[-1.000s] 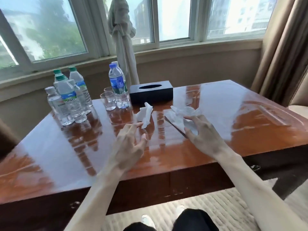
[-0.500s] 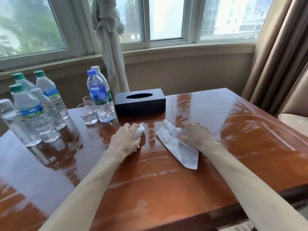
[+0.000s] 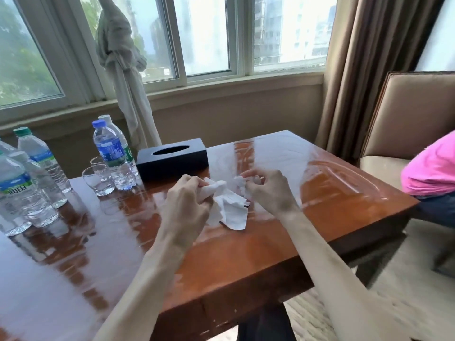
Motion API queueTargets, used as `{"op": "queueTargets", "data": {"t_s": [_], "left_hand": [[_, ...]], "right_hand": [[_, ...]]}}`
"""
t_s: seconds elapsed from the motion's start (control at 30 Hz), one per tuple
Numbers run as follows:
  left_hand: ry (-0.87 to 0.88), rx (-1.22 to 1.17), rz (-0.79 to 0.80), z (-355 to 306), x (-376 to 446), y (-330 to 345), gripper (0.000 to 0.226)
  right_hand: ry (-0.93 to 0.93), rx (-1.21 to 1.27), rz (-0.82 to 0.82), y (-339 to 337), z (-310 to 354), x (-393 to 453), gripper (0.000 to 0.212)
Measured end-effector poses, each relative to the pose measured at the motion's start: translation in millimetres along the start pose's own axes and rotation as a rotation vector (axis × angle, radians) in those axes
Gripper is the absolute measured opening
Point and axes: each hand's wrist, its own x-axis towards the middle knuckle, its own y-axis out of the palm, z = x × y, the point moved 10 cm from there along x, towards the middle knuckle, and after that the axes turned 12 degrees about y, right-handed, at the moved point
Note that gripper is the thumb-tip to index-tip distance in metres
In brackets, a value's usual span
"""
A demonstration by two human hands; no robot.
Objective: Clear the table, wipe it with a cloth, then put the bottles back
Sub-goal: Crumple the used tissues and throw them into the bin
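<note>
Counted on the surface (image 3: 246, 254): six water bottles (image 3: 112, 153), some cut off by the left edge; two empty glasses (image 3: 98, 179); one black tissue box (image 3: 172, 157); two white tissues (image 3: 231, 209). Two hands in view.

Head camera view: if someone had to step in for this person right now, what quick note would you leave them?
Left hand: grips a bunched white tissue.
Right hand: pinches the crumpled end of a larger tissue, whose loose end hangs to the table.
Water bottles and two empty glasses stand at the table's far left; the black tissue box sits behind the hands.
Done: the loose tissues are gathered in the hands.
Left: get rid of the tissues, move bottles, glasses and box off, wipe the table with a cloth, put the bottles back. No cloth shows on the table.
</note>
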Motion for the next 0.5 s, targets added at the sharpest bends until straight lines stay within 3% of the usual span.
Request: {"op": "queueTargets", "data": {"t_s": [0.13, 0.23, 0.43, 0.5], "left_hand": [[0.03, -0.157, 0.059, -79.6, -39.3, 58.3, 0.013], [0.063, -0.235, 0.152, -135.0, -61.6, 124.8, 0.009], [0.062, -0.323, 0.532, -226.8, -111.9, 317.8, 0.009], [0.013, -0.32, 0.67, -246.2, -139.0, 385.5, 0.013]], "right_hand": [[0.115, 0.212, -0.09, -80.5, -68.7, -70.7, 0.02], [0.219, 0.167, -0.25, -144.7, -146.2, -106.7, 0.016], [0.566, 0.071, -0.538, -275.9, -332.4, -175.1, 0.024], [0.678, 0.091, -0.587, -307.0, -383.1, -205.3, 0.017]]}}
